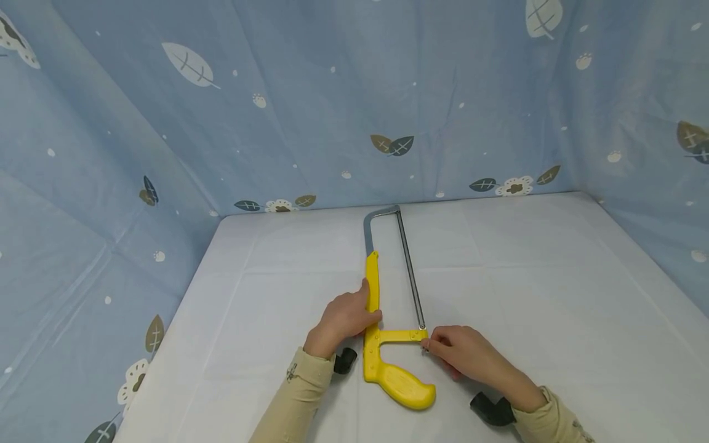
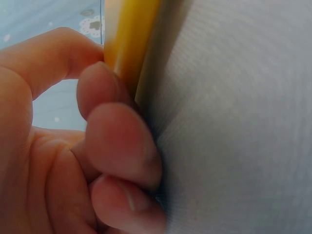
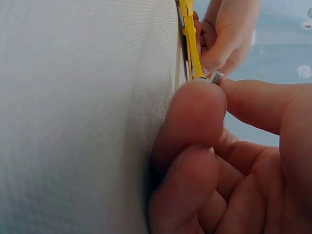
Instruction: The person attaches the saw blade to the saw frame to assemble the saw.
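Observation:
A yellow hacksaw (image 1: 372, 277) lies on the white cloth, its grey front bow pointing away and its rounded handle (image 1: 407, 387) towards me. The thin metal blade (image 1: 411, 271) runs along its right side. My left hand (image 1: 344, 317) grips the yellow spine, thumb on one side; in the left wrist view the fingertips (image 2: 122, 141) curl against the spine (image 2: 131, 39). At the blade's near end, my right hand (image 1: 471, 351) pinches a small metal piece at the yellow crossbar's corner. In the right wrist view a metal stub (image 3: 217, 76) pokes out between thumb and forefinger.
White cloth (image 1: 266, 344) covers the table. Behind and to both sides hangs a blue curtain (image 1: 310, 111) with leaf and flower prints. Black wrist-worn pieces sit under the left wrist (image 1: 344, 361) and right wrist (image 1: 492, 410).

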Tool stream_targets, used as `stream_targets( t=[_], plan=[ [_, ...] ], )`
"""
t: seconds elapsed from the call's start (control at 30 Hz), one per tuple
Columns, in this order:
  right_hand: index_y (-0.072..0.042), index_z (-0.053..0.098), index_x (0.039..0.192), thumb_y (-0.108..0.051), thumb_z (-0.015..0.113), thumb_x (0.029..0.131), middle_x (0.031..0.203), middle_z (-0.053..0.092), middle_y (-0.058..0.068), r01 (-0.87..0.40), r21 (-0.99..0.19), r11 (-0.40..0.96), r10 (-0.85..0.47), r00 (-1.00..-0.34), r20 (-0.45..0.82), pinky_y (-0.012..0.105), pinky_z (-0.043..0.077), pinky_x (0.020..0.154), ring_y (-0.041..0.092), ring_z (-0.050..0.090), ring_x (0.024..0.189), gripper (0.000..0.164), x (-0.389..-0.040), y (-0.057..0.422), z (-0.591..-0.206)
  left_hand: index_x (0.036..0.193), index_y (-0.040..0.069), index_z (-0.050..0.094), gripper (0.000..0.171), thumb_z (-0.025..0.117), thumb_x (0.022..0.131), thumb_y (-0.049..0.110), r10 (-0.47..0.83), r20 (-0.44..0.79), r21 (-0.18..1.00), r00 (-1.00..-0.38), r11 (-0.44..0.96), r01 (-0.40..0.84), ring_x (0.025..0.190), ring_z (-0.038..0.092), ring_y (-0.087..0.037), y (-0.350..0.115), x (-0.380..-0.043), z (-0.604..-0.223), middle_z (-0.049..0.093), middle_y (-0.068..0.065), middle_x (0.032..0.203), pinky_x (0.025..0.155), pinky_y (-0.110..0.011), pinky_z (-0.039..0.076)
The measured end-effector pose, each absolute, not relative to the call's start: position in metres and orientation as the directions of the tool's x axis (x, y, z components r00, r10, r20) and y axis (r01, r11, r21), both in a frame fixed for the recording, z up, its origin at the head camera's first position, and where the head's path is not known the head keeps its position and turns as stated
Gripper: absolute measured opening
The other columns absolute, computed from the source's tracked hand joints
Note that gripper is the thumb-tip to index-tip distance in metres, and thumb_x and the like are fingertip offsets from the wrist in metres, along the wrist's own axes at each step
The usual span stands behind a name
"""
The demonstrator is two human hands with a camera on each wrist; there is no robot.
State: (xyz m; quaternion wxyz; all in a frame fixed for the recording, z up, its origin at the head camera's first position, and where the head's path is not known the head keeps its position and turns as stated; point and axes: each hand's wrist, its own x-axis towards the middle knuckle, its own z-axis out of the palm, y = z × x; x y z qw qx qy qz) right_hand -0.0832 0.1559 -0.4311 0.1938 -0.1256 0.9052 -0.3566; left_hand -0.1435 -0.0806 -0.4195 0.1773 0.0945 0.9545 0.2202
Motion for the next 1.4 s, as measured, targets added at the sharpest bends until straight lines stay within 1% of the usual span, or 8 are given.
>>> stream_targets(
  t=[0.2,0.43,0.67,0.77,0.87,1.03,1.13,1.4],
  plan=[
    [-0.016,0.055,0.066,-0.051,0.048,0.085,0.044,0.043,-0.004,-0.101,-0.683,0.723,-0.372,-0.890,-0.262,0.024,0.031,0.041,0.013,0.042,0.038,0.040,-0.0831,0.1552,-0.4291,0.143,0.005,0.017,0.078,0.051,0.081,0.038,0.266,-0.277,0.446,-0.923,0.887,0.121,0.044,0.043,-0.016,-0.0806,-0.1429,-0.4186,0.047,-0.002,0.056,0.044,-0.027,0.034],
    [-0.020,0.057,0.068,-0.055,0.048,0.083,0.044,0.045,-0.005,-0.107,-0.667,0.737,-0.363,-0.895,-0.258,0.023,0.031,0.040,0.012,0.042,0.038,0.039,-0.0820,0.1549,-0.4310,0.143,0.005,0.016,0.078,0.051,0.081,0.037,0.266,-0.286,0.452,-0.921,0.885,0.115,0.041,0.044,-0.014,-0.0804,-0.1426,-0.4204,0.048,-0.001,0.054,0.042,-0.026,0.034],
    [-0.020,0.056,0.067,-0.047,0.052,0.085,0.044,0.044,-0.006,-0.122,-0.655,0.746,-0.364,-0.898,-0.247,0.023,0.031,0.041,0.011,0.042,0.038,0.033,-0.0818,0.1540,-0.4307,0.143,0.006,0.016,0.078,0.051,0.081,0.037,0.266,-0.286,0.463,-0.921,0.879,0.110,0.041,0.045,-0.014,-0.0803,-0.1427,-0.4203,0.049,-0.001,0.054,0.042,-0.026,0.035],
    [-0.020,0.056,0.067,-0.047,0.053,0.084,0.044,0.043,-0.006,-0.119,-0.644,0.756,-0.355,-0.901,-0.250,0.023,0.031,0.042,0.012,0.042,0.039,0.032,-0.0826,0.1537,-0.4307,0.143,0.006,0.016,0.079,0.051,0.081,0.037,0.265,-0.287,0.460,-0.920,0.881,0.110,0.041,0.045,-0.014,-0.0804,-0.1426,-0.4204,0.049,-0.001,0.054,0.043,-0.026,0.035],
    [-0.020,0.057,0.071,-0.047,0.054,0.083,0.045,0.044,-0.005,-0.099,-0.644,0.759,-0.338,-0.905,-0.259,0.023,0.031,0.041,0.012,0.041,0.038,0.030,-0.0831,0.1531,-0.4308,0.143,0.006,0.016,0.079,0.051,0.081,0.037,0.265,-0.286,0.456,-0.921,0.883,0.112,0.041,0.044,-0.015,-0.0804,-0.1426,-0.4206,0.049,-0.001,0.054,0.043,-0.026,0.035],
    [-0.019,0.056,0.078,-0.043,0.058,0.082,0.046,0.045,-0.003,-0.055,-0.662,0.747,-0.301,-0.917,-0.263,0.024,0.031,0.039,0.013,0.041,0.035,0.024,-0.0824,0.1534,-0.4302,0.143,0.006,0.016,0.079,0.051,0.080,0.037,0.265,-0.284,0.465,-0.922,0.879,0.109,0.041,0.045,-0.015,-0.0804,-0.1427,-0.4217,0.049,-0.001,0.054,0.043,-0.027,0.035],
    [-0.019,0.054,0.081,-0.043,0.059,0.081,0.047,0.045,-0.002,-0.047,-0.672,0.739,-0.290,-0.923,-0.254,0.024,0.031,0.038,0.014,0.041,0.034,0.025,-0.0824,0.1536,-0.4308,0.143,0.006,0.016,0.079,0.051,0.080,0.038,0.267,-0.282,0.469,-0.922,0.876,0.110,0.041,0.045,-0.015,-0.0805,-0.1429,-0.4226,0.049,-0.001,0.054,0.043,-0.027,0.035],
    [-0.019,0.056,0.077,-0.041,0.057,0.083,0.047,0.044,-0.003,-0.076,-0.681,0.728,-0.324,-0.914,-0.245,0.023,0.031,0.038,0.012,0.040,0.034,0.023,-0.0828,0.1550,-0.4308,0.143,0.005,0.016,0.079,0.051,0.080,0.038,0.269,-0.276,0.459,-0.923,0.880,0.119,0.042,0.045,-0.015,-0.0806,-0.1434,-0.4229,0.049,-0.001,0.055,0.043,-0.027,0.036]
  ],
)
